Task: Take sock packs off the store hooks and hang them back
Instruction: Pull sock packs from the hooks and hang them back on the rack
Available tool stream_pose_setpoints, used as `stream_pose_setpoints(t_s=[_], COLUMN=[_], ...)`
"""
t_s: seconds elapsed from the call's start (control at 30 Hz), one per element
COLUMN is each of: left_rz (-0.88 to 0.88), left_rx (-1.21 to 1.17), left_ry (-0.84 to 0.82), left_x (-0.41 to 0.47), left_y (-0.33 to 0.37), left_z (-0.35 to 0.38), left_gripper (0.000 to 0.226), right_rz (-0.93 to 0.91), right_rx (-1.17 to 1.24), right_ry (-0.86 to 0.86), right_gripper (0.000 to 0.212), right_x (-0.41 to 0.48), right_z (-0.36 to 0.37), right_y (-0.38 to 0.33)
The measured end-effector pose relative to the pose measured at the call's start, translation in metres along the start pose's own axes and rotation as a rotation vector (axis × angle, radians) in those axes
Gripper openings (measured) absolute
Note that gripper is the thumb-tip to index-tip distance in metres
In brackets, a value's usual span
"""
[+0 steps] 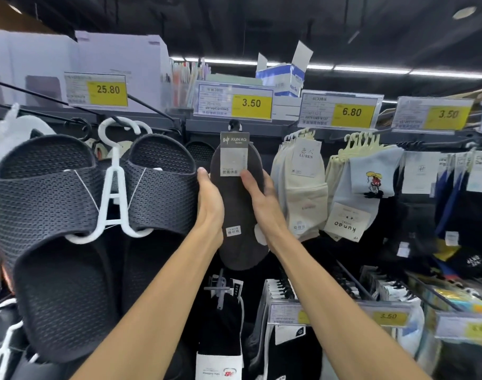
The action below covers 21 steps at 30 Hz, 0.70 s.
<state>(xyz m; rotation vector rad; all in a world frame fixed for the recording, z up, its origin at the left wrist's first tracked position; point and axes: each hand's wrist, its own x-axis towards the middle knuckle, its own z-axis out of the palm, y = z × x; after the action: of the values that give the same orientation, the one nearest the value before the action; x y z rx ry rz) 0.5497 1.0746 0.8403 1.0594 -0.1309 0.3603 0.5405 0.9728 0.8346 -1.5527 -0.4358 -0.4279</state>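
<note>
A dark grey sock pack [235, 212] with a grey KUN'AO card hangs in the middle of the display, its black hanger top [234, 125] at the hook under the 3.50 price tag. My left hand [209, 204] grips the pack's left edge, fingers behind it. On the pack's right side my right hand [259, 198] holds on, thumb pressed on the front near the card's lower corner. Whether the hanger sits on the hook or just in front of it cannot be told.
Black slippers on a white hanger [78, 187] crowd the left side, close to my left hand. Cream sock packs [303, 187] and pale blue cartoon socks [368, 176] hang to the right. Several more sock packs and price rails [338, 314] fill the row below.
</note>
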Motion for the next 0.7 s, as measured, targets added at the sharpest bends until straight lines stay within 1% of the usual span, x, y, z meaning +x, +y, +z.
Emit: stream_pose_setpoints(t_s=[0.03, 0.1, 0.17, 0.2, 0.27, 0.33, 0.37, 0.4, 0.43, 0.47, 0.5, 0.53, 0.63, 0.7], left_rz=[0.016, 0.074, 0.187, 0.276, 0.481, 0.779, 0.916, 1.016, 1.06, 1.039, 0.963, 0.859, 0.55, 0.415], left_rx=[-0.003, 0.029, 0.141, 0.225, 0.414, 0.576, 0.625, 0.632, 0.605, 0.551, 0.483, 0.425, 0.372, 0.386], left_ry=[-0.008, -0.044, -0.089, -0.106, -0.088, -0.048, -0.054, -0.095, -0.164, -0.245, -0.315, -0.355, -0.34, -0.32], left_x=[-0.006, -0.021, -0.04, -0.052, -0.077, -0.103, -0.113, -0.119, -0.122, -0.124, -0.122, -0.119, -0.091, -0.068], left_y=[0.001, 0.0, -0.006, -0.01, -0.017, -0.017, -0.016, -0.017, -0.017, -0.015, -0.014, -0.011, -0.011, -0.014], left_z=[-0.001, -0.005, -0.014, -0.019, -0.027, -0.028, -0.024, -0.019, -0.011, -0.001, 0.011, 0.023, 0.057, 0.075], left_gripper=[0.062, 0.057, 0.051, 0.053, 0.066, 0.072, 0.071, 0.068, 0.065, 0.063, 0.062, 0.062, 0.063, 0.059], right_rz=[0.011, 0.002, -0.035, -0.048, -0.06, -0.114, -0.19, -0.288, -0.384, -0.464, -0.512, -0.529, -0.466, -0.394], right_rx=[-0.034, -0.08, -0.095, -0.117, -0.191, -0.261, -0.265, -0.25, -0.225, -0.186, -0.145, -0.111, -0.162, -0.212], right_ry=[0.011, 0.03, -0.001, -0.032, -0.084, -0.083, -0.031, 0.058, 0.168, 0.269, 0.344, 0.383, 0.385, 0.351], right_gripper=[0.096, 0.092, 0.086, 0.084, 0.081, 0.072, 0.062, 0.048, 0.034, 0.025, 0.02, 0.02, 0.027, 0.039], right_x=[-0.004, -0.01, -0.018, -0.023, -0.035, -0.051, -0.059, -0.065, -0.068, -0.07, -0.067, -0.062, -0.036, -0.016], right_z=[-0.002, -0.008, -0.015, -0.019, -0.028, -0.039, -0.046, -0.054, -0.062, -0.069, -0.075, -0.08, -0.089, -0.094], right_y=[-0.002, -0.006, -0.009, -0.009, -0.007, -0.005, -0.005, -0.007, -0.01, -0.014, -0.017, -0.02, -0.026, -0.025])
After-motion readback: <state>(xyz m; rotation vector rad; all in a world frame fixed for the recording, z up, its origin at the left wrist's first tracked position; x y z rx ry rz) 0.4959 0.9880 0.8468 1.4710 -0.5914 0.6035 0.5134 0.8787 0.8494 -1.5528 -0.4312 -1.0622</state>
